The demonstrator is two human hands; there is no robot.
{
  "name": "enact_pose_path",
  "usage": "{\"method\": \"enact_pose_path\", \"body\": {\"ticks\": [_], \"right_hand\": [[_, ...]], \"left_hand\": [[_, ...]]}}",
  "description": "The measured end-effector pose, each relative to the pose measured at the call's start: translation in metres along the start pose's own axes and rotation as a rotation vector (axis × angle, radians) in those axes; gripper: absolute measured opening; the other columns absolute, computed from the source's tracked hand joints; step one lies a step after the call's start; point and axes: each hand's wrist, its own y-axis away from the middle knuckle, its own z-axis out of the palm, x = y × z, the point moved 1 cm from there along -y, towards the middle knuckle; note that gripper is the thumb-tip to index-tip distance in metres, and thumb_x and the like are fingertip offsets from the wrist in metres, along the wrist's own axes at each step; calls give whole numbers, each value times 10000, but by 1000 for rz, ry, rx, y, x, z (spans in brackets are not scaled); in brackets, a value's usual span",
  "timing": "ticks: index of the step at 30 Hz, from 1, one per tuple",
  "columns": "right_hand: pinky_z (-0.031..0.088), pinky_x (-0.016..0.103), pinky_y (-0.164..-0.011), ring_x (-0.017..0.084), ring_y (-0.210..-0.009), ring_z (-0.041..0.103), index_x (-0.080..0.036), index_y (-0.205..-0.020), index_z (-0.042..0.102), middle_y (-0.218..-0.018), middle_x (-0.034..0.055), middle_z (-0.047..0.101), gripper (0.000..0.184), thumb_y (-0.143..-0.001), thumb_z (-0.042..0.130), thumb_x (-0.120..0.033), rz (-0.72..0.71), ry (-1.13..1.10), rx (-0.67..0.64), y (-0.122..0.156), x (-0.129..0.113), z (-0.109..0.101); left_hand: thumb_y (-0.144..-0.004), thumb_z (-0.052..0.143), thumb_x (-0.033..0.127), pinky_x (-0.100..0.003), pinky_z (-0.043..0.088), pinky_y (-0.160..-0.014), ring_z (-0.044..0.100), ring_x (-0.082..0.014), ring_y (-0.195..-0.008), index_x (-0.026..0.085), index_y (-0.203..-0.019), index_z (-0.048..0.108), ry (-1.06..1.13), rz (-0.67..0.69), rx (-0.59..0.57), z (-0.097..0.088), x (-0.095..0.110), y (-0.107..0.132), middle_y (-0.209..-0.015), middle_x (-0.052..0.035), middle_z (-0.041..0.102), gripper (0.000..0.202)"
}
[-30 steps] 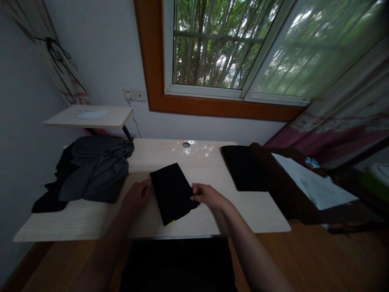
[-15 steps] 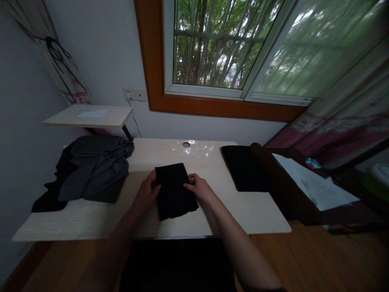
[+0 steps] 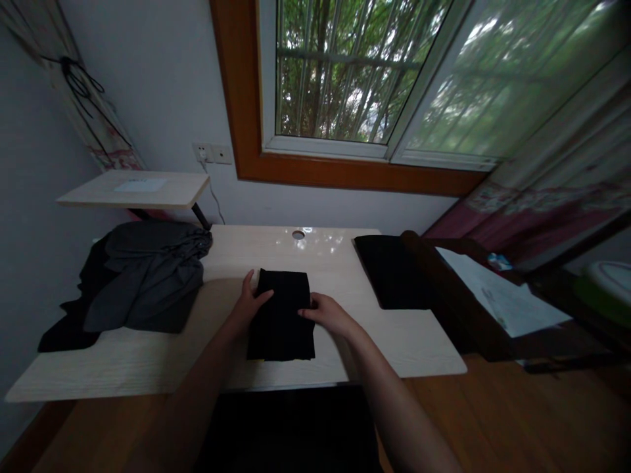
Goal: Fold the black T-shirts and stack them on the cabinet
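A folded black cloth (image 3: 282,318) lies in front of me on the pale desk, with a little yellow showing at its near edge. My left hand (image 3: 248,305) is at its left side, thumb resting on top and index finger stretched out apart from it. At the opposite edge, my right hand (image 3: 326,313) grips the cloth, thumb above and the other fingers curled at the side, partly hidden.
A heap of dark grey and black clothes (image 3: 148,276) covers the desk's left part, below a small raised shelf (image 3: 172,197). To the right lies a flat black item (image 3: 392,272), beside a dark wooden piece of furniture (image 3: 444,295) bearing paper sheets (image 3: 497,289). A window is behind the desk (image 3: 384,348).
The folded cloth has turned to lie straighter, and its far edge has shifted right. My left hand has loosened, its index finger and thumb now spread. The right hand keeps its grip.
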Motion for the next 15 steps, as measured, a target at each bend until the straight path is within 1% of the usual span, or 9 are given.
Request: {"method": "enact_pose_path", "body": {"ticks": [2,4,5,6,8,10,11,13,15], "right_hand": [[490,302,-720,192,-802,641,-179,-938,651,-872,8,698,322,-717,791,-368,-39,-73,-56,4,-1,-2],[490,303,-736,183,-810,628,-190,-925,618,-876,-3,674,355,-710,808,-398,-73,-158,-80,6,0,-2],[490,301,-743,179,-814,623,-198,-912,600,-874,-7,663,368,-712,813,-421,-86,-194,-69,6,1,-1],[489,298,-746,175,-816,620,-206,-899,583,-868,-11,653,380,-718,814,-448,-93,-227,-37,5,3,-1],[488,290,-735,171,-812,621,-223,-920,564,-860,-14,646,414,-737,800,-510,-79,-305,72,1,8,2],[490,287,-700,175,-793,633,-238,-1018,572,-861,-6,659,469,-757,768,-575,-15,-392,184,-3,10,5],[495,292,-694,181,-792,643,-240,-1067,582,-869,5,673,500,-766,751,-601,22,-425,206,-4,10,6],[518,318,-738,202,-834,669,-222,-1100,627,-910,38,708,528,-782,726,-631,46,-445,151,-5,6,8],[528,354,-838,224,-917,684,-197,-1062,681,-974,60,736,509,-782,739,-618,0,-439,24,-4,-1,10]], "left_hand": [[-746,852,425,-517,531,-1001,682,-311,-1140,371,-1600,115,36,-17,-34,3,4,2,-1357,-149,625,1130],[-726,867,394,-491,507,-1057,623,-319,-1253,362,-1595,188,57,30,-32,5,8,5,-1470,-142,553,1103],[-720,870,377,-479,489,-1087,586,-320,-1306,357,-1589,224,66,60,-27,6,10,6,-1520,-131,509,1082],[-721,868,363,-475,474,-1109,557,-319,-1341,357,-1584,249,76,83,-28,7,11,8,-1552,-118,478,1062],[-739,853,346,-491,465,-1122,549,-317,-1352,375,-1583,261,112,96,-47,10,15,11,-1564,-100,469,1032],[-761,836,341,-512,485,-1101,589,-316,-1309,391,-1583,262,166,68,-76,13,17,15,-1534,-95,509,1004],[-769,828,342,-517,501,-1083,614,-315,-1278,393,-1581,268,194,43,-94,14,18,16,-1513,-94,533,988],[-784,816,348,-511,524,-1057,652,-310,-1224,382,-1567,311,241,3,-131,15,19,18,-1479,-92,573,931],[-788,812,352,-496,535,-1045,674,-308,-1188,342,-1524,403,267,-14,-159,15,18,18,-1443,-98,607,842]]}}
